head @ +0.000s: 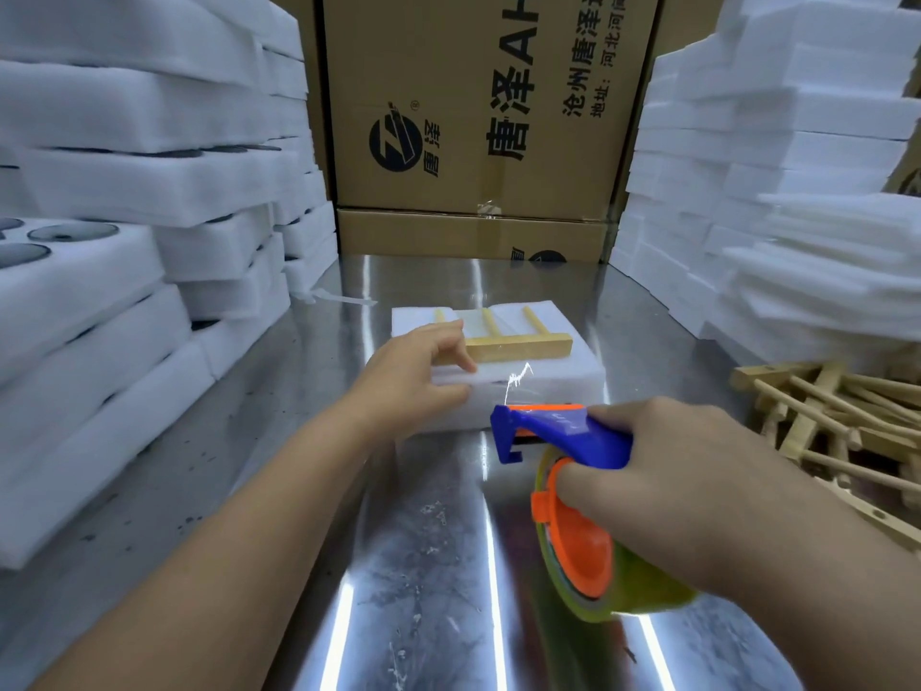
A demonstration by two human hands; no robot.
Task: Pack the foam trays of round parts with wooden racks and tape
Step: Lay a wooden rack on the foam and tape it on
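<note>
**Foam tray held at mid-table**

A steel table (423, 566) is flanked by stacked foam trays (99, 316). At its middle, one foam tray (548, 386) is topped by a wooden rack (518, 344). Its left corner is gripped by the left hand (413, 376). Just before it, a tape dispenser (563, 436) is clasped in the right hand (663, 481).

Left arm stretched forward, forearm bare; left hand (416, 374) palm down, fingers bent over the near-left corner of the foam tray (563, 386), thumb against its front side. Right hand (663, 471) sits lower and closer (forearm enters from the right), wrapped round the tape dispenser (573, 436), thumb on top.
</note>
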